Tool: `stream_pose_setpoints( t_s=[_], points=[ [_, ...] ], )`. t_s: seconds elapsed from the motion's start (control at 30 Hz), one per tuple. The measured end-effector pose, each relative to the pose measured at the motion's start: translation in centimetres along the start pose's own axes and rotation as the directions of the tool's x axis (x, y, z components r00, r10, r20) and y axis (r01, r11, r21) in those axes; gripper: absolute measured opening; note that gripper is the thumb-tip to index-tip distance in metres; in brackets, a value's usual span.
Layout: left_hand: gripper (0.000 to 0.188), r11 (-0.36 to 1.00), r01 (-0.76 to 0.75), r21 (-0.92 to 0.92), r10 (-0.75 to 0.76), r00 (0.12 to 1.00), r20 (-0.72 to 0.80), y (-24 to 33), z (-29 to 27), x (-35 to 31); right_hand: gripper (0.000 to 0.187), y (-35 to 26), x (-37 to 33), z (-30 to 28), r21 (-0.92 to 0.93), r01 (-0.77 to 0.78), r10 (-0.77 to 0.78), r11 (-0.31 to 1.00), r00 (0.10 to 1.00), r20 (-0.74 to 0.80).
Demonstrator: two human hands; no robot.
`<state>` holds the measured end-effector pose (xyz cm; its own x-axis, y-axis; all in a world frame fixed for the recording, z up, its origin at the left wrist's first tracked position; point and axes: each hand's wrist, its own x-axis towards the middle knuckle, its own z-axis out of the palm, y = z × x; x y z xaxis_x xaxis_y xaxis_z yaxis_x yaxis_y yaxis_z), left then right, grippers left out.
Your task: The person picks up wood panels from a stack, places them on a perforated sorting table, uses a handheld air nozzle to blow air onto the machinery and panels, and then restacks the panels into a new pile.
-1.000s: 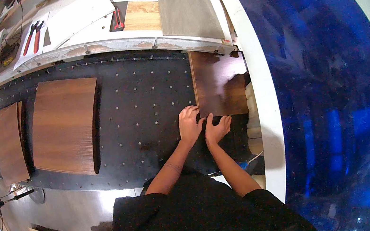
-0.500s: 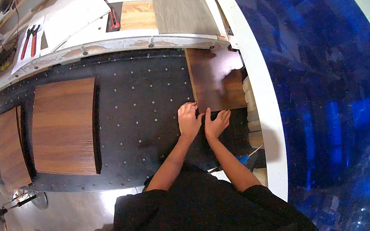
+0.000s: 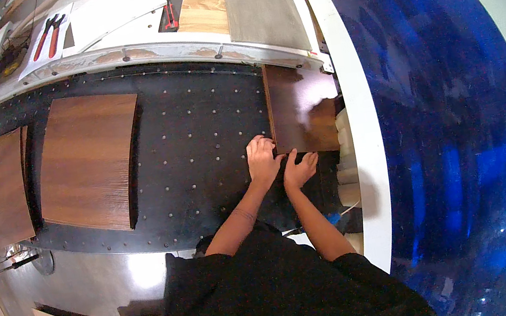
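A glossy dark brown wood-grain board (image 3: 295,112) lies at the right end of the black dotted table, its right side against the machine. My left hand (image 3: 262,164) is at its near left corner, with bent fingers along the left edge and the thumb by the near edge. Close beside it, my right hand (image 3: 299,170) holds the near edge. Its thumb points up at the board and its other fingers are curled at the edge, partly hidden. Both hands are closed on the board.
A large brown board stack (image 3: 90,162) and a smaller brown stack (image 3: 7,185) lie left on the black table (image 3: 194,160). Behind, a white shelf bears red-handled pliers (image 3: 48,37), a grey sample board (image 3: 264,15) and a light wood piece (image 3: 202,14). A blue-panelled machine (image 3: 451,128) stands right.
The view has shifted slightly, so most things appear a little displaced. Both hands stay at the same corner of the board, which shows no clear movement against the machine.
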<state>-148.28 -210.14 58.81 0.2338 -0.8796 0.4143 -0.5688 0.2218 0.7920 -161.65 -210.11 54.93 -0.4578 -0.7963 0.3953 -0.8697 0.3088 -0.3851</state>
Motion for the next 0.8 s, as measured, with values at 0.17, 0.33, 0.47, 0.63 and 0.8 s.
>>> stream_pose_setpoints(
  t_s=[0.17,0.33,0.47,0.63,0.8],
  points=[
    [0.041,1.0,0.008,-0.006,-0.008,1.0,0.003,0.1,0.5,0.0,0.076,0.2,0.3,-0.2,-0.029,-0.007,0.008,1.0,0.999,0.041],
    [0.038,0.999,0.006,-0.052,-0.007,1.0,-0.001,1.0,0.5,0.2,0.073,1.3,0.5,-1.0,0.092,-0.02,0.017,0.996,0.999,0.037],
    [0.04,1.0,0.007,-0.028,-0.006,0.999,0.033,0.7,0.0,0.9,0.041,2.5,0.5,-4.9,0.667,-0.274,-0.072,0.693,0.894,0.442],
    [0.051,0.995,-0.077,0.06,0.076,0.997,0.015,-0.4,0.4,1.4,0.029,0.0,-6.6,-18.3,0.688,-0.497,-0.286,0.529,0.659,0.696],
    [0.033,0.929,-0.359,-0.092,0.356,0.933,-0.048,3.9,-0.1,1.2,0.035,8.0,-17.7,-24.8,0.573,-0.436,-0.231,0.694,0.618,0.751]
  ],
)
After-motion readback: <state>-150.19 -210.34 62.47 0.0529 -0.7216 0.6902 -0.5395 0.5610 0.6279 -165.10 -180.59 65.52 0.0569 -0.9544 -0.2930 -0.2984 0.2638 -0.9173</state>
